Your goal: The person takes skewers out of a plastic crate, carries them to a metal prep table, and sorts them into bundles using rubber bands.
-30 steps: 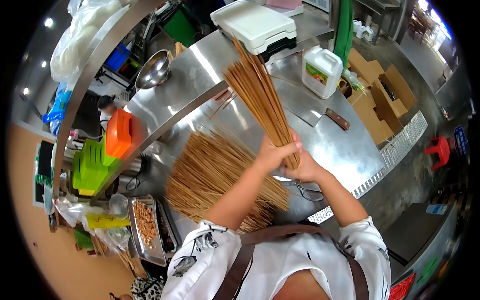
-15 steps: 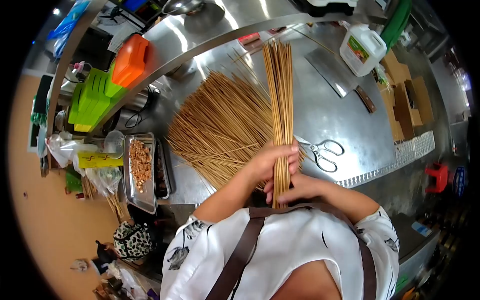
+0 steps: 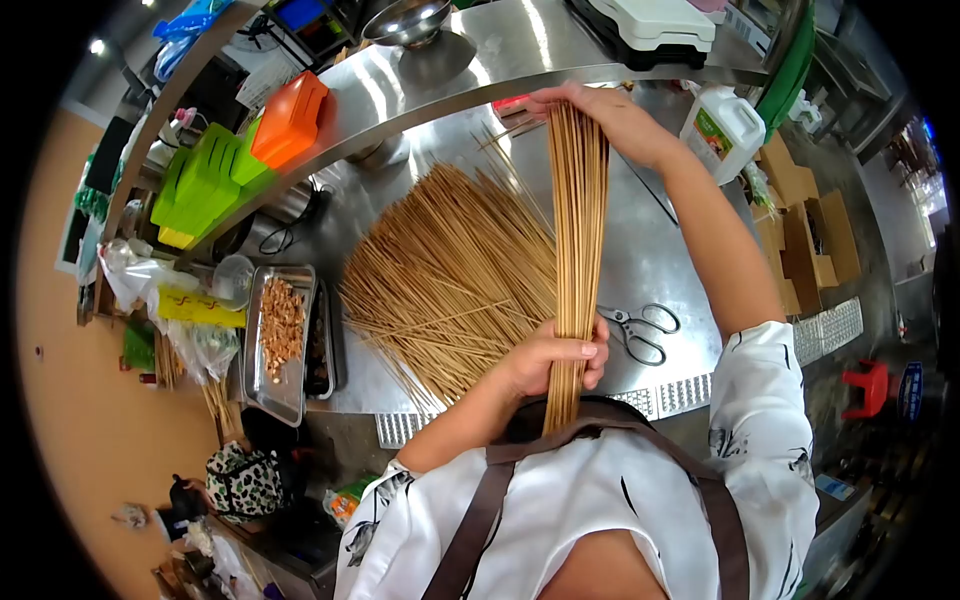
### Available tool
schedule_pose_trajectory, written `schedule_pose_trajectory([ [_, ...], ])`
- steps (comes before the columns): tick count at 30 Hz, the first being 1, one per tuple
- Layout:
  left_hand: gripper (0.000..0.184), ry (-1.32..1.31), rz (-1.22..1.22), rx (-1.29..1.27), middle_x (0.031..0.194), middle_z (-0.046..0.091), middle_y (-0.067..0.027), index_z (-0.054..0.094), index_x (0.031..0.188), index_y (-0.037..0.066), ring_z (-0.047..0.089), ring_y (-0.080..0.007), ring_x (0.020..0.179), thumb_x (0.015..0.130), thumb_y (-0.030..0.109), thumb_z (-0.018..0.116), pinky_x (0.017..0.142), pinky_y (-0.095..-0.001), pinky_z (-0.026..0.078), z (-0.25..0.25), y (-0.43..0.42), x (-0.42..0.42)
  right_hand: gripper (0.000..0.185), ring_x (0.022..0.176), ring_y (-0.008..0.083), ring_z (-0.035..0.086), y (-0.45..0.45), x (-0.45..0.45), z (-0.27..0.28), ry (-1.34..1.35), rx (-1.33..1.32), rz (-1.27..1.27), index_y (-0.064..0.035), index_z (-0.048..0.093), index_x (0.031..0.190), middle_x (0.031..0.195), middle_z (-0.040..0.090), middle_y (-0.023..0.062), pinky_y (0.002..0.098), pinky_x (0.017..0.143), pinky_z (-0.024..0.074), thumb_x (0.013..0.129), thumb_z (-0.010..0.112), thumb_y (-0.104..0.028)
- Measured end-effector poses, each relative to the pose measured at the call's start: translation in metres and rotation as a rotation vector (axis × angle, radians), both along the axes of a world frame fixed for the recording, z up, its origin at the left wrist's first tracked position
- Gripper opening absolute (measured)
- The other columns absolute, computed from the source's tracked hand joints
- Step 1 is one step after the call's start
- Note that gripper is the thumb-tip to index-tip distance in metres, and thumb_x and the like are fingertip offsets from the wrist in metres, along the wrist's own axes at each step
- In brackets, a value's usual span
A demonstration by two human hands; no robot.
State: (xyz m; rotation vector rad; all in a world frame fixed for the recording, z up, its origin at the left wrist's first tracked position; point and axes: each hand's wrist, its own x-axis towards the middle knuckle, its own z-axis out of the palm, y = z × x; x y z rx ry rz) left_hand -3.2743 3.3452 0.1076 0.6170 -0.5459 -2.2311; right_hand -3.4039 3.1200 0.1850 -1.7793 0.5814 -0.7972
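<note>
Gripping a thick bundle of bamboo skewers [image 3: 578,230] nr its btm end, the L hand [image 3: 535,362] is closed snugly round it, thumb across the front, fingertips showing on the far side. R hand [image 3: 608,113] is up at the top end, palm laid over the stick tips, fingers stretched out leftward & not wrapped round anything; can't tell how hard it presses. Bundle runs lengthwise away from the wearer's chest, over the worktop edge, tips roughly level w/ each other; unclear if its btm end touches the brown apron [image 3: 722,530]. Just L of it, a big loose pile of skewers [image 3: 450,270] lies on the s/s worktop [image 3: 655,275], a few sticks crossed over the rest. Scissors [image 3: 640,322] lie just R of the bundle, handles pointing right, blades partly hidden. L of the pile is a metal tray [image 3: 280,400] w/ chopped brown pieces [image 3: 283,325] in it. White plastic jug [image 3: 722,135] stands beyond the R forearm, cardboard box [image 3: 825,235] further right. Orange bin [image 3: 292,120] & green bins [image 3: 200,185] sit upper left, by the raised shelf [image 3: 500,40].
</note>
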Motion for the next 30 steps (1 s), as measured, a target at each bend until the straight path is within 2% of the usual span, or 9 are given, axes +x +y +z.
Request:
schedule_pose_trajectory([
  [3,0.015,-0.071,0.096,0.024,0.06,0.045,-0.0033,0.048,0.09,0.006,0.046,-0.014,0.048,0.078,0.008,0.058,0.048,-0.0296,0.041,-0.001,0.002,-0.004,0.046,0.121,0.0184,0.04,0.0,-0.013,-0.003,0.142,-0.181,0.013,-0.0079,0.048,0.125,0.127,0.049,0.006,0.0301,0.103,0.0242,0.094,0.031,-0.038],
  [7,0.014,-0.262,0.503,-0.068,0.056,0.044,-0.0016,0.048,0.086,0.005,0.043,-0.0121,0.044,0.078,0.011,0.058,0.042,-0.0279,0.038,0.01,0.012,0.044,0.051,0.127,0.0233,0.032,-0.005,-0.035,-0.045,-0.363,-0.125,-0.423,-0.0002,0.028,0.134,0.136,0.034,0.0157,0.0355,0.107,0.0204,0.096,0.027,-0.034],
  [8,0.013,-0.38,0.658,-0.098,0.055,0.044,-0.0014,0.048,0.085,0.004,0.043,-0.0118,0.043,0.078,0.01,0.058,0.042,-0.0276,0.038,0.025,0.022,0.066,0.049,0.123,0.0234,0.038,0.009,-0.048,-0.055,-0.451,-0.023,-0.414,0.0002,0.033,0.132,0.131,0.042,0.0173,0.0347,0.105,0.0245,0.096,0.028,-0.032],
  [13,0.012,-1.443,1.289,0.112,0.061,0.054,-0.0046,0.052,0.082,0.0,0.052,-0.0132,0.046,0.074,0.007,0.057,0.042,-0.0268,0.041,0.0,0.112,0.204,0.045,0.116,0.0234,0.046,0.111,-0.067,-0.145,0.207,-0.044,-0.371,0.0,0.042,0.126,0.12,0.051,0.0153,0.0333,0.101,0.0302,0.09,0.048,-0.026],
  [17,0.013,-1.63,1.079,0.512,0.056,0.054,-0.0077,0.052,0.083,-0.003,0.056,-0.0161,0.045,0.073,0.005,0.055,0.038,-0.0287,0.042,-0.084,0.177,0.24,0.051,0.12,0.0266,0.041,0.137,-0.037,-0.19,0.333,-0.144,-0.358,-0.0011,0.04,0.128,0.125,0.045,0.0188,0.0347,0.1,0.0302,0.088,0.05,-0.032],
  [19,0.012,-1.436,1.158,0.61,0.054,0.054,-0.0098,0.054,0.08,-0.004,0.058,-0.0176,0.048,0.072,0.005,0.056,0.038,-0.0283,0.043,-0.116,0.173,0.222,0.055,0.12,0.0278,0.04,0.117,-0.027,-0.216,0.42,-0.199,-0.457,-0.0004,0.039,0.128,0.127,0.043,0.0208,0.0353,0.099,0.0306,0.087,0.05,-0.035],
  [21,0.016,-1.447,1.089,0.611,0.057,0.057,-0.0131,0.056,0.079,-0.005,0.059,-0.0201,0.05,0.069,0.007,0.057,0.04,-0.0302,0.044,-0.152,0.165,0.214,0.061,0.116,0.0312,0.043,0.088,-0.023,-0.245,0.456,0.163,-0.477,0.0012,0.039,0.128,0.125,0.044,0.0243,0.0362,0.097,0.0322,0.087,0.046,-0.043],
  [25,0.026,-1.935,0.91,0.452,0.067,0.062,-0.0168,0.057,0.085,-0.005,0.062,-0.0277,0.062,0.066,0.013,0.061,0.059,-0.0365,0.049,-0.166,0.137,0.208,0.069,0.113,0.0348,0.044,0.081,-0.002,-0.247,0.578,0.107,-0.509,0.0039,0.038,0.127,0.122,0.046,0.0275,0.0372,0.096,0.0332,0.085,0.044,-0.05],
  [30,0.03,-1.745,0.918,0.293,0.078,0.063,-0.0212,0.056,0.089,-0.006,0.062,-0.0337,0.075,0.067,0.014,0.06,0.067,-0.0372,0.048,-0.169,0.078,0.21,0.074,0.113,0.0375,0.044,0.095,0.038,-0.221,0.694,0.163,-0.461,0.0077,0.036,0.127,0.118,0.048,0.028,0.039,0.097,0.0325,0.084,0.043,-0.053],
])
